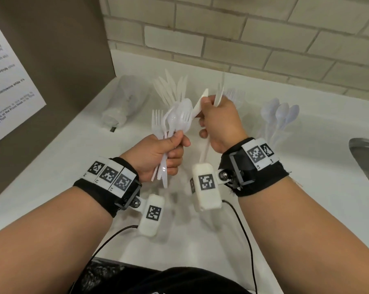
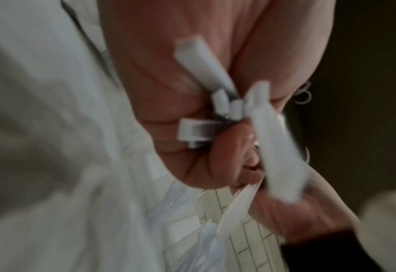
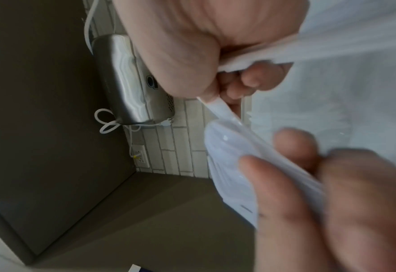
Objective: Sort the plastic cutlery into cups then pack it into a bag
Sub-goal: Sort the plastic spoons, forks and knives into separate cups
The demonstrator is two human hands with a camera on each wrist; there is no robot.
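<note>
My left hand (image 1: 168, 153) grips a mixed bundle of white plastic forks and spoons (image 1: 175, 119) by the handles, heads pointing up. The handle ends (image 2: 218, 104) stick out of its fist in the left wrist view. My right hand (image 1: 217, 119), just right of the bundle, holds white plastic cutlery pieces (image 1: 200, 102) whose handle (image 1: 205, 149) hangs below the palm. Three clear cups stand behind on the counter: one with knives (image 1: 170, 88), one with forks (image 1: 235, 95) partly hidden by my right hand, one with spoons (image 1: 282, 115). In the right wrist view a spoon bowl (image 3: 227, 156) shows.
A sleeve of stacked clear cups (image 1: 124, 102) lies at the back left, beside a brown panel (image 1: 58, 60) with a paper notice. A steel sink (image 1: 368, 160) cuts into the white counter (image 1: 306, 209) at the right. Something dark (image 1: 107, 272) sits below the counter's near edge. Tiled wall behind.
</note>
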